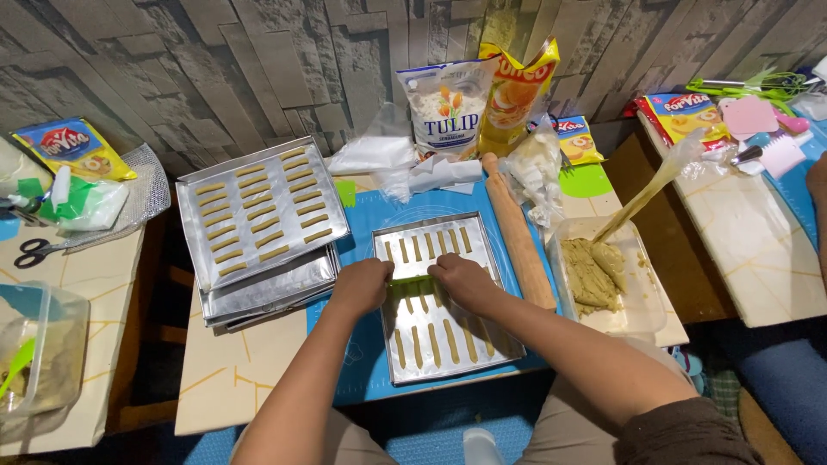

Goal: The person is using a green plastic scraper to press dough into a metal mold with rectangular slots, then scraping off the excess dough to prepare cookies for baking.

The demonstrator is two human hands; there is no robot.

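Observation:
A metal baking tray (482, 258) lies in front of me on a blue mat (366, 232), with several thin dough sticks (435, 343) laid in rows. Both hands are over the tray's middle. My left hand (362, 284) and my right hand (461, 280) pinch the two ends of a thin light-green strip (412, 280) held across the tray just above the dough. What the strip is cannot be told.
A stack of trays (263, 211), the top one filled with dough sticks, sits at left. A wooden rolling pin (517, 228) lies right of my tray. A plastic tub of dough (603, 275) holds a piping bag (646, 189). Flour and snack bags (448, 103) stand behind. Scissors (34, 251) lie far left.

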